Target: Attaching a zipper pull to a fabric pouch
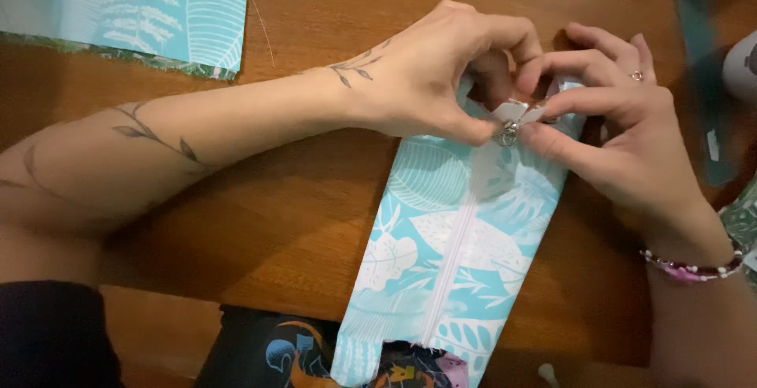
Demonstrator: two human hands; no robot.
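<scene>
A light blue fabric pouch with a white leaf print lies on the wooden table, a white zipper running down its middle. At its far end my left hand pinches the fabric beside the small metal zipper pull. My right hand grips the same end from the other side, fingertips on the white zipper tape just above the pull. A ring sits on one right finger and a beaded bracelet on that wrist.
Another piece of the same blue leaf-print fabric lies at the far left. A dark, colourfully printed item sits at the near edge under the pouch's end. A white rounded object shows at the right edge.
</scene>
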